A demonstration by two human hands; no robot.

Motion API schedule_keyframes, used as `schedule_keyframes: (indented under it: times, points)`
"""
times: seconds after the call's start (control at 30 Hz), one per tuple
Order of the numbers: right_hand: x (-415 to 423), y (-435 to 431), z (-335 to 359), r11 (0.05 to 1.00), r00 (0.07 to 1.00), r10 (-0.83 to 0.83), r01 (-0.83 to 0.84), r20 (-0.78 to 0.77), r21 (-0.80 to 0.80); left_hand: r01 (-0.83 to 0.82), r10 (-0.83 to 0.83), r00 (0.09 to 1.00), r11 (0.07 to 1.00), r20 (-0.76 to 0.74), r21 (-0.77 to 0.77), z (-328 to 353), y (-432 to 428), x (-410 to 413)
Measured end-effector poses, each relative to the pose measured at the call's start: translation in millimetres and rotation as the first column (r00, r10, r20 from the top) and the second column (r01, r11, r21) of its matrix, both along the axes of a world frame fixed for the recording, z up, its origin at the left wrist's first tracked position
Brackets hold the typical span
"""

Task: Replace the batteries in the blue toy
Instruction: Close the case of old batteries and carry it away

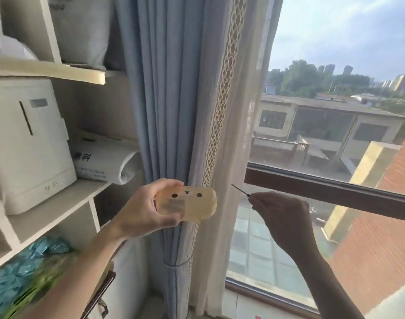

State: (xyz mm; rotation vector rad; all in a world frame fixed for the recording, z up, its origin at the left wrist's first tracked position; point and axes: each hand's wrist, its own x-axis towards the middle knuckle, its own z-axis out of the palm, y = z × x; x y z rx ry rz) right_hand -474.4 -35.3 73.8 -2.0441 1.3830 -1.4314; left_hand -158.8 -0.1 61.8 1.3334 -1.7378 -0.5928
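Leftmost, a pale shelving unit (58, 208) fills the nine o'clock side of the view, carrying a large white plastic box with a dark slot (29, 143), a rolled white package printed with dark characters (105, 162) just beside it, and, on a lower shelf toward seven o'clock, a blurred heap of teal and green wrapping (19, 272). Near the centre, slightly toward six o'clock, the left hand (144, 210) is raised in the air, fingers and thumb wrapped round one end of a rounded, pale yellow plastic toy with two black dot eyes and a small mouth (190, 203); a blurred grey label sits on its face. It looks yellowish here, not blue. Behind it hangs a pleated blue-grey curtain (164, 111), tied low with a cord, and next to that a sheer cream curtain with a woven lattice trim (227, 88). Toward four o'clock, the right hand (282, 215) is dark against the light, its fingers pinched on the handle end of a thin dark screwdriver (239, 190), whose tip points toward ten o'clock, near the toy but apart from it. At three o'clock a brown-framed window (323, 185) shows rooftops, trees and distant towers.
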Motion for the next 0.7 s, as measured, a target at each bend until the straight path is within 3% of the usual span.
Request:
schedule_keyframes:
  times: [0.13, 0.27, 0.37, 0.5, 0.7]
  points:
    - [74, -80, 6, 0.986, 0.987, 0.151, -0.155, 0.057, 0.066, -0.146, 0.147, 0.989, 0.989, -0.017, 0.016, -2, -42, 66]
    - [161, -143, 7, 0.952, 0.953, 0.301, -0.297, -0.041, 0.081, -0.314, 0.314, 0.949, 0.949, 0.008, 0.038, -7, -58, 130]
    - [228, -174, 4, 0.910, 0.918, 0.397, -0.393, -0.006, 0.132, -0.441, 0.443, 0.897, 0.894, -0.010, 0.076, -14, -54, 168]
    - [300, -199, -1, 0.800, 0.805, 0.593, -0.590, 0.003, 0.109, -0.612, 0.616, 0.787, 0.786, -0.026, 0.087, -21, -39, 200]
    - [376, -208, -1, 0.622, 0.618, 0.783, -0.779, -0.077, 0.079, -0.836, 0.835, 0.548, 0.542, 0.060, 0.091, -31, -8, 208]
